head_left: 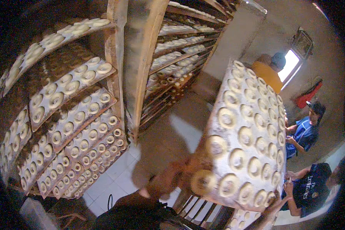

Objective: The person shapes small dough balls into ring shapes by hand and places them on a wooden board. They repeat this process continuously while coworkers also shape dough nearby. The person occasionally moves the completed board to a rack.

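The board [231, 143], covered with dough rings [254, 159], is right of centre, its long axis running near to far, the far end pointing toward a person in yellow [270, 78]. The left hand [174, 172] reaches rightward to its near left corner; it is too dim to tell whether the fingers are clenched. The right forearm [267, 214] slants far and right along the near right corner; its fingers' state cannot be told. Pale lettering marks a co-worker's dark shirt [317, 182].
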The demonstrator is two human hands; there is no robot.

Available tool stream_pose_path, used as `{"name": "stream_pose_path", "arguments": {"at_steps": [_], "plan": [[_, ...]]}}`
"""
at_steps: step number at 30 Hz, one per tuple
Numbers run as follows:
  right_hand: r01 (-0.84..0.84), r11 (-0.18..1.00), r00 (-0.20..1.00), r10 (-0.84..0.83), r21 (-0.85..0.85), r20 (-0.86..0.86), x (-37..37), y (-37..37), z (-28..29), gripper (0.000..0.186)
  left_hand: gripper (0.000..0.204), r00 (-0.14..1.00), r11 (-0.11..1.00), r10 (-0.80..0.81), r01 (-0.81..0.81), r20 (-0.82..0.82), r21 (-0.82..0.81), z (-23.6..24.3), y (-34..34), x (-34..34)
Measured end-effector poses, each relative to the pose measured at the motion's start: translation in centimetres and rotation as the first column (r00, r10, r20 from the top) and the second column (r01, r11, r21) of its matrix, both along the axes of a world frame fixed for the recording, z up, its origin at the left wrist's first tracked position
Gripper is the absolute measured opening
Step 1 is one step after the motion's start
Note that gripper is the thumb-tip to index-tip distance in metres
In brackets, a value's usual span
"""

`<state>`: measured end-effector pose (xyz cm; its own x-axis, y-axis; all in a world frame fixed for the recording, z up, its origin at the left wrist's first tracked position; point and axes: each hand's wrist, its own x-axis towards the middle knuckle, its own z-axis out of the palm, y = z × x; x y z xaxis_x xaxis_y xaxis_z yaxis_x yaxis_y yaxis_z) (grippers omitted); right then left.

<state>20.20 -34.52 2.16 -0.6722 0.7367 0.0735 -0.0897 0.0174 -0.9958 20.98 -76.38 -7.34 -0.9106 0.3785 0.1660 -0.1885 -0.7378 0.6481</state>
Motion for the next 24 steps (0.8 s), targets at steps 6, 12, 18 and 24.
{"name": "stream_pose_path", "arguments": {"at_steps": [6,12,18,24], "plan": [[-0.133,0.942,0.989,0.144,-0.309,0.012,-4.6,-3.1,-13.9,0.091,0.054,0.893,0.907,0.32,-0.192,0.317,-0.375,-7.1,-8.2,-5.6],[-0.317,0.863,0.948,0.306,-0.393,-0.094,-8.8,1.6,-37.4,0.07,0.058,0.922,-0.059,0.319,-0.212,-0.22,-0.975,-25.2,-9.7,-9.0],[-0.172,0.857,0.91,0.328,-0.485,0.255,-12.0,-6.0,-37.8,0.06,0.061,0.819,0.225,0.536,0.096,0.206,-0.97,-29.5,-10.3,-9.8],[-0.239,0.829,0.867,0.417,-0.506,0.274,-18.0,-8.0,-36.4,0.058,0.061,0.725,0.352,0.628,0.061,0.284,-0.934,-31.5,-9.2,-10.8]]}}
